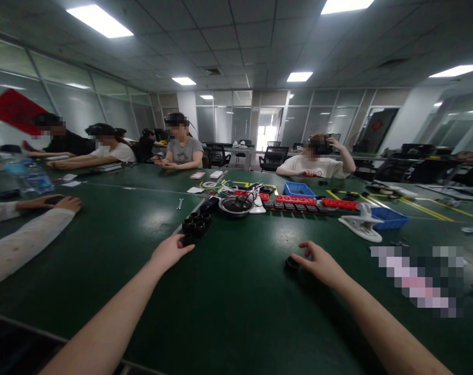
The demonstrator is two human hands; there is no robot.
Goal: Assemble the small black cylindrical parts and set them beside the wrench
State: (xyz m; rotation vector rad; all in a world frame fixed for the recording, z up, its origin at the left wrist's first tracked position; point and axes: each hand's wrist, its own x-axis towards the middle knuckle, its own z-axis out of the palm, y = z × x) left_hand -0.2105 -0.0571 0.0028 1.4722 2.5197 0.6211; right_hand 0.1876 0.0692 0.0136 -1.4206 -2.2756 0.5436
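My left hand (173,253) is closed around a black round part (187,239) at the near edge of a cluster of several similar black cylindrical parts (197,224). Farther right, my right hand (318,263) hovers low over the table with its fingers apart and curved. Its thumb reaches a single black ring-like part (291,263), which rests on the green tabletop (236,302). Whether the thumb presses on that part or only overlaps it in view, I cannot tell.
Beyond the cluster are a metal bowl (236,206), red strips (295,199), a white clamp (363,223) and blue bins (390,217). A wrench (179,203) lies to the left. A co-worker's hands (60,202) rest at far left, near water bottles (35,176). Other people sit opposite.
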